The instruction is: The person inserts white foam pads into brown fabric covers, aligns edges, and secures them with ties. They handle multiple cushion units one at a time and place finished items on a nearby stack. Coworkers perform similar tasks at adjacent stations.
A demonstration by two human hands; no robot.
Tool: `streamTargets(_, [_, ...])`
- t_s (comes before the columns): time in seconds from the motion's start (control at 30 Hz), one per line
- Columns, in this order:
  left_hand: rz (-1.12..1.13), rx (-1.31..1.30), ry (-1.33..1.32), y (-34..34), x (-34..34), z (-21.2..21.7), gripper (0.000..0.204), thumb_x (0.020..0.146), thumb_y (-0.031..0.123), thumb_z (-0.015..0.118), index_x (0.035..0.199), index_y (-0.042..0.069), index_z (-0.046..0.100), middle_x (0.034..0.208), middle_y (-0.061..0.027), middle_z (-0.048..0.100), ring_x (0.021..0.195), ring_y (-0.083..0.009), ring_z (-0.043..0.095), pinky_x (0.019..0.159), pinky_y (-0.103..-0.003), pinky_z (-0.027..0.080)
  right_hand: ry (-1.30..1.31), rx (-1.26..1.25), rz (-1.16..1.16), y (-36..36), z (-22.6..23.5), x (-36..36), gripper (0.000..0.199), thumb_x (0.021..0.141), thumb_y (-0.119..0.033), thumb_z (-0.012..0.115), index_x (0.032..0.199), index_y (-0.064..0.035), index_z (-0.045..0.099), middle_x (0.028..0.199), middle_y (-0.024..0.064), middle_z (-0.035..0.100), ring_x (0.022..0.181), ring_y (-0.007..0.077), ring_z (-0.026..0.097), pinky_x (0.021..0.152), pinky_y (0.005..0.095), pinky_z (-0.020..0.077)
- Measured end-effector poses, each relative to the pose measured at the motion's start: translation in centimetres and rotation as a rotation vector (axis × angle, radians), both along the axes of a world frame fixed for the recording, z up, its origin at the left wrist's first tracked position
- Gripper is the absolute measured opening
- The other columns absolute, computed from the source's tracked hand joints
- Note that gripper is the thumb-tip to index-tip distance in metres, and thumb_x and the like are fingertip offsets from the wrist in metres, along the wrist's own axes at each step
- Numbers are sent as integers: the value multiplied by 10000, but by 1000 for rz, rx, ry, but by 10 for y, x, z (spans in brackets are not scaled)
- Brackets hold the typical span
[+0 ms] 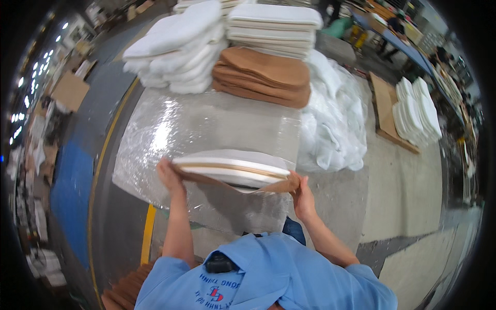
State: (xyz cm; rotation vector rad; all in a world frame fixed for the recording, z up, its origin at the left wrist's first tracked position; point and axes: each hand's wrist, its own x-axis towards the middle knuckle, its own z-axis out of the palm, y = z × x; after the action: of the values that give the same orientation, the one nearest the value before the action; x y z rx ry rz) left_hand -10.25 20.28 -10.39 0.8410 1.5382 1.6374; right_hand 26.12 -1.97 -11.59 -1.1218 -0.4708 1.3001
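A seat cushion [232, 166], white padding with a tan strip along its edge and brown fabric on the side nearest me, is held up between my two hands. My left hand [170, 174] is closed on its left end. On the right end, my right hand [304, 197] grips the brown fabric, fingers wrapped round it. The brown edge sags open in the middle, and a dark gap shows there. Below the cushion lies a table covered in clear plastic film [206, 116]. The cushion's underside is hidden.
Beyond the film stand a stack of brown pads [261, 77], a leaning white stack [178, 49] and a squarer white stack [274, 26]. Bagged white material [333, 119] bulges at the right. Farther right, white pads [416, 113] rest by cardboard [385, 111]. People work at the far right.
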Motion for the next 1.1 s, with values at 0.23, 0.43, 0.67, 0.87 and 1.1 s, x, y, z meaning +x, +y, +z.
streamTargets(0.23, [-131,-41,18,-111,-29,11,356,1082,368,518,1148,30,610,1110,-58,572,1078,-169,511,1005,-350,406,0,131,6,21,-2,19,691,1125,-580,266,1540,-68,474,1536,100,502,1473,250,370,1249,437,227])
streamTargets(0.43, [-295,-361,-439,-166,-52,5,373,1065,349,541,1250,36,623,1224,-110,654,1163,-212,624,1012,-382,503,43,-56,22,21,10,24,594,1124,-458,424,1555,-50,444,1434,117,581,1333,214,525,1130,379,410])
streamTargets(0.67, [-672,-469,-345,-167,-73,8,510,1074,186,538,1523,-21,414,1428,-137,591,1336,-253,569,1113,-400,473,-131,-187,310,13,4,57,819,1010,-224,688,1667,-80,220,1429,126,588,1241,208,590,1033,324,490])
streamTargets(0.87, [-593,-157,-459,-120,-51,21,429,1120,329,462,1399,14,543,1379,-128,622,1369,-235,515,1147,-416,393,-93,176,61,20,13,45,610,1097,-505,481,1466,-27,568,1261,76,651,1229,185,560,1017,343,466])
streamTargets(1.1, [-333,-118,-376,-129,-19,-22,486,1106,445,387,1157,39,650,1230,-114,691,1210,-235,587,1108,-400,392,-185,15,-80,3,-15,31,688,1098,-573,396,1149,35,715,1087,137,729,1065,228,656,988,369,480])
